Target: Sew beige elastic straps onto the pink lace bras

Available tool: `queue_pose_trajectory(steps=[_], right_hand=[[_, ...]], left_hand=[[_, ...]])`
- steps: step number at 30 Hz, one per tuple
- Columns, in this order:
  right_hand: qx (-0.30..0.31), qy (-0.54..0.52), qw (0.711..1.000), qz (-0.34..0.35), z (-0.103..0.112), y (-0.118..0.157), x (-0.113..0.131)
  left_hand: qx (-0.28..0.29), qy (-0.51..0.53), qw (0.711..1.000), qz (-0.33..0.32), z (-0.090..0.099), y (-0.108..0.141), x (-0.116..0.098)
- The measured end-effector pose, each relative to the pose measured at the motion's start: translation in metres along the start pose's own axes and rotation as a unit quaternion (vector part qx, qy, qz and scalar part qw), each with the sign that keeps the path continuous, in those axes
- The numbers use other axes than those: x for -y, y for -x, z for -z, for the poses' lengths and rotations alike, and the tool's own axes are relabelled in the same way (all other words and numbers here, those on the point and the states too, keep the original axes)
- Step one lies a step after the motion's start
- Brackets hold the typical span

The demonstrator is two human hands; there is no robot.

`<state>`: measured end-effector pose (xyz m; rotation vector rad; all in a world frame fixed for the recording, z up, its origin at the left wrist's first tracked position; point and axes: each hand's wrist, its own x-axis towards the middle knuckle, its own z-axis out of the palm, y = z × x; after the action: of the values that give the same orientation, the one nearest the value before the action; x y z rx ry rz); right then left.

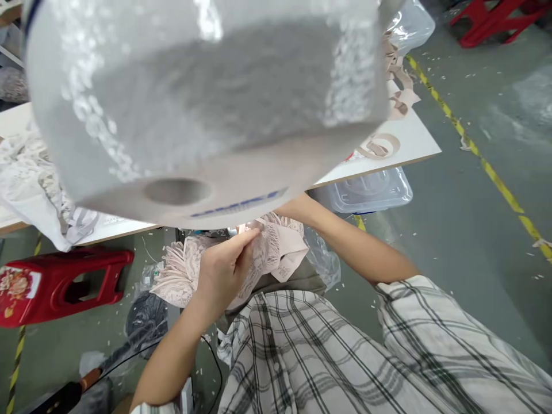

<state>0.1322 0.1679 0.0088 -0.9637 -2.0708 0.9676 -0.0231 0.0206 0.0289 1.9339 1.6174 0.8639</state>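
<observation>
My left hand (226, 261) is closed on a pale pink lace garment (282, 244), its thumb pressing the cloth near the machine's lower edge. The gathered lace (175, 276) bunches out to the left of this hand, and a smooth pink panel hangs on the right over my lap. Only the back and wrist of my right hand (295, 208) show, beside the garment's far right edge; its fingers are hidden behind the machine. A large pale grey machine head (241, 92) with blue lettering, apparently a sewing machine, fills the upper middle and covers the work area beneath it.
White and cream lace pieces (32, 178) lie on the white table (416, 141) at left; pink strips (382, 146) lie at right. Below stands a clear plastic bin (373, 190). A red stool (56, 287) is at lower left, another red stool (495, 23) at upper right.
</observation>
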Motion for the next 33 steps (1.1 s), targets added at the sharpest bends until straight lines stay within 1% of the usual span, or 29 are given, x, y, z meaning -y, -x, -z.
queue_pose_trajectory(steps=[5, 12, 19, 26, 29, 33], right_hand=[[0.014, 0.001, 1.000, -0.002, 0.001, -0.004, 0.000], [0.020, -0.008, 1.000, 0.022, 0.005, -0.006, -0.001], [0.020, -0.030, 0.999, 0.019, 0.006, -0.006, 0.001], [0.004, -0.042, 0.999, 0.034, 0.005, -0.005, -0.001], [0.000, -0.043, 0.998, 0.038, 0.006, -0.004, 0.000], [-0.012, -0.054, 0.997, 0.061, 0.007, -0.003, 0.002]], left_hand=[[0.004, 0.019, 0.996, 0.087, 0.007, -0.014, -0.005], [0.015, 0.006, 0.992, 0.121, 0.009, -0.019, -0.005], [0.010, 0.006, 0.994, 0.109, 0.009, -0.020, -0.008], [0.022, 0.002, 0.992, 0.122, 0.011, -0.021, -0.009], [0.015, -0.001, 0.993, 0.119, 0.010, -0.021, -0.008], [0.002, -0.007, 0.995, 0.103, 0.008, -0.022, -0.008]])
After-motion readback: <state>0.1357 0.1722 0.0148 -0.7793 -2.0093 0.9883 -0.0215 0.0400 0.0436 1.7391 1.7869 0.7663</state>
